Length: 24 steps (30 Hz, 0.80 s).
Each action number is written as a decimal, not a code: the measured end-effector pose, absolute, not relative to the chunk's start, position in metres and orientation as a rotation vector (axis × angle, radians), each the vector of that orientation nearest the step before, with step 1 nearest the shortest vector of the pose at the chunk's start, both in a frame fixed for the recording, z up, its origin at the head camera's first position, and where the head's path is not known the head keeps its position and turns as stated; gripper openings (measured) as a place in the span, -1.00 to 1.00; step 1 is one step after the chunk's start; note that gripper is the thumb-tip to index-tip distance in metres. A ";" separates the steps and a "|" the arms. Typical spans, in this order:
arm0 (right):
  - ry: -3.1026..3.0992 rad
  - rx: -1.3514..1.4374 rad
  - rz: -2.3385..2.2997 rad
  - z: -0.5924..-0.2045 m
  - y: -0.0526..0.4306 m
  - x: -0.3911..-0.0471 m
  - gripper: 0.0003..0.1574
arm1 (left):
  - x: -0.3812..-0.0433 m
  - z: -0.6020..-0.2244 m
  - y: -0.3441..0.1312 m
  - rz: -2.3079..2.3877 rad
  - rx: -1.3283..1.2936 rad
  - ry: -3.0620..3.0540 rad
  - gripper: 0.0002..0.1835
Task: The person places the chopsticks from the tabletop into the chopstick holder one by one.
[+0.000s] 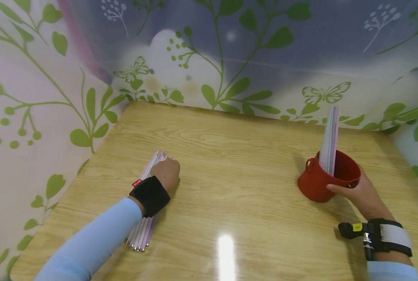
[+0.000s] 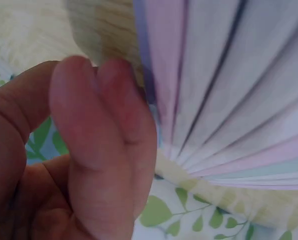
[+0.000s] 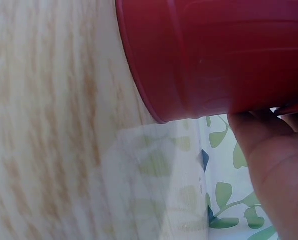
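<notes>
Step in hand, prob.: transferring thin sticks to a bucket, w/ part of the lot already in. L hand (image 1: 165, 173) was at the loose bundle (image 1: 140, 234) on the wooden table (image 1: 230, 164), left of centre. Its fingers were curled beside the bundle's edge; couldn't tell if they pinched any stick. R hand (image 1: 367, 195) gripped the red bucket (image 1: 314, 183) on the right, thumb against the near wall, other fingers round the side. A second bunch (image 1: 329, 144) stood in the bucket, poking well above the rim.

Next move prob. called for L hand getting a sure hold on some/all loose sticks & lifting them to the bucket's mouth, w/ R hand steadying it.

Hard to see: bundle's middle was hidden under L hand, black wrist strap (image 1: 150, 196) & blue sleeve (image 1: 93, 234); L wrist cam had the sticks blurry & cut off. R fingertips were mostly behind the bucket, its top out of frame in R wrist cam. Standing bunch's lower ends not visible; stick count unclear, ditto whether the bucket's base sat flat.
</notes>
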State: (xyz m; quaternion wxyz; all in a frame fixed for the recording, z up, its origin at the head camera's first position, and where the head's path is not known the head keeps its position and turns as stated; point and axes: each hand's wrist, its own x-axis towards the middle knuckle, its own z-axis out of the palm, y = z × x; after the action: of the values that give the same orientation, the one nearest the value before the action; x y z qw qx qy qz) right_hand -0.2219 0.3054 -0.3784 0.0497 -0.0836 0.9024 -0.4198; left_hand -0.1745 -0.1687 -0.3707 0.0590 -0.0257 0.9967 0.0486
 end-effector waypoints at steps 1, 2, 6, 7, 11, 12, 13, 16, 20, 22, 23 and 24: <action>2.747 -0.251 -1.281 -0.379 0.305 -0.222 -0.04 | -0.174 -0.371 -0.169 0.138 -0.081 3.036 -0.73; 2.748 -0.247 -1.278 -0.379 0.305 -0.222 -0.04 | -0.174 -0.371 -0.169 0.121 -0.095 3.043 -0.72; 2.755 -0.229 -1.259 -0.380 0.306 -0.222 -0.03 | -0.172 -0.372 -0.172 0.053 -0.143 3.068 -0.75; 2.758 -0.228 -1.256 -0.380 0.306 -0.222 -0.03 | -0.172 -0.372 -0.173 0.037 -0.148 3.077 -0.77; 2.752 -0.241 -1.276 -0.379 0.307 -0.222 -0.03 | -0.171 -0.371 -0.175 0.017 -0.164 3.105 -0.84; 2.751 -0.247 -1.280 -0.379 0.307 -0.222 -0.03 | -0.172 -0.371 -0.176 0.018 -0.183 3.108 -0.84; 2.751 -0.251 -1.281 -0.379 0.307 -0.223 -0.03 | -0.172 -0.371 -0.177 0.019 -0.200 3.113 -0.84; 2.745 -0.264 -1.286 -0.379 0.306 -0.223 -0.03 | -0.172 -0.370 -0.179 0.014 -0.227 3.109 -0.84; 2.737 -0.273 -1.309 -0.379 0.305 -0.222 -0.04 | -0.172 -0.370 -0.180 0.004 -0.183 3.100 -0.83; 2.739 -0.280 -1.314 -0.379 0.305 -0.222 -0.04 | -0.172 -0.370 -0.180 0.001 -0.168 3.113 -0.85; 2.738 -0.279 -1.319 -0.378 0.304 -0.222 -0.04 | -0.172 -0.370 -0.179 -0.002 -0.169 3.117 -0.86; 2.738 -0.281 -1.319 -0.378 0.304 -0.222 -0.04 | -0.172 -0.370 -0.178 -0.005 -0.171 3.115 -0.86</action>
State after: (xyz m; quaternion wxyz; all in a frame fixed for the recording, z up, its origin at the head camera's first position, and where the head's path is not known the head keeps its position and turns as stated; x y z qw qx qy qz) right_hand -0.2219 0.3041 -0.3781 0.0447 -0.0919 0.8961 -0.4319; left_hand -0.1723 -0.1784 -0.3702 0.0109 -0.0549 0.9984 -0.0017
